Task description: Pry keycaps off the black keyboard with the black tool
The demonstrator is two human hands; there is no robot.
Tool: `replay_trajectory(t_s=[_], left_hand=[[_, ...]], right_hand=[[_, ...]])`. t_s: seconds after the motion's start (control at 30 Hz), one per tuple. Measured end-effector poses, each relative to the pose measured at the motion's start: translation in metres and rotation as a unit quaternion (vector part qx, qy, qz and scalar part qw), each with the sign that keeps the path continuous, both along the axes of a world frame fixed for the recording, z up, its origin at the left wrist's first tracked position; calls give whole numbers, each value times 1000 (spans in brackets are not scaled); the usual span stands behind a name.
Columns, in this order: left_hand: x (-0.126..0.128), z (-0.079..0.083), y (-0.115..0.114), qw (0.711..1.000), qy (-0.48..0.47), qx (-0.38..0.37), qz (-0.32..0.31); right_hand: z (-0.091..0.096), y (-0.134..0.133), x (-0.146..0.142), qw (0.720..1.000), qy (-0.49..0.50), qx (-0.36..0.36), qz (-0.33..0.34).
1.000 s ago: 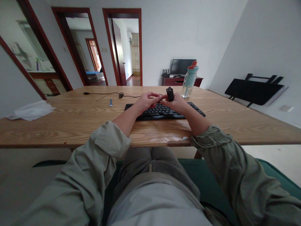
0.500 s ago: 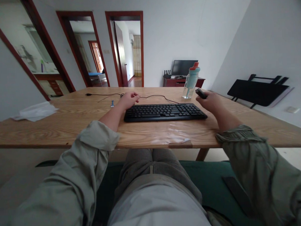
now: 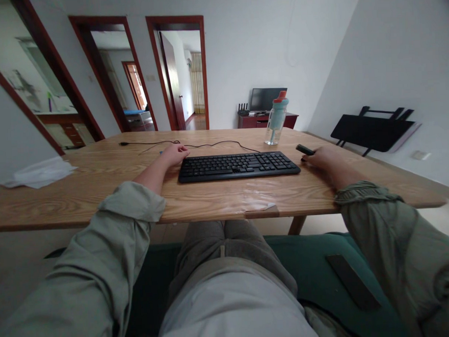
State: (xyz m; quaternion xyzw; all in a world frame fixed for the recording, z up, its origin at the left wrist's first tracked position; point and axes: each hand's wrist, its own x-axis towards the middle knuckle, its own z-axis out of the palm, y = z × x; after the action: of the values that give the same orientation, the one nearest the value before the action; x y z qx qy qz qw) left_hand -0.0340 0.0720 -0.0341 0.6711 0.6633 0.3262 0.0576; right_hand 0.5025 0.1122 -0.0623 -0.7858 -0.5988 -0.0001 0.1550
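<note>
Here | left hand: half-curled beside keyboard, grip unclear | right hand: closed around black object

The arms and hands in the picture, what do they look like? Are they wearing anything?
Both arms wear loose, wrinkly grey-green sleeves. The left sleeve ends in a wide, folded-back cuff. The right sleeve ends in a bunched-up, gathered one. Past the cuffs, the forearms are bare. The left hand and right hand have no gloves, and I can't see a watch.
</note>
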Motion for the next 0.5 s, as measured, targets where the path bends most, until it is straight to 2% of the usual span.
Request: replay_trajectory(t_s=[0.23, 0.5], left_hand=[[-10, -4, -1, 1000, -11, -11, 14], [-3, 0, -6, 999, 16, -30, 4]], right_hand=[[-5, 6, 18, 1000, -1, 0, -16], [-7, 5, 24, 998, 32, 29, -45]])
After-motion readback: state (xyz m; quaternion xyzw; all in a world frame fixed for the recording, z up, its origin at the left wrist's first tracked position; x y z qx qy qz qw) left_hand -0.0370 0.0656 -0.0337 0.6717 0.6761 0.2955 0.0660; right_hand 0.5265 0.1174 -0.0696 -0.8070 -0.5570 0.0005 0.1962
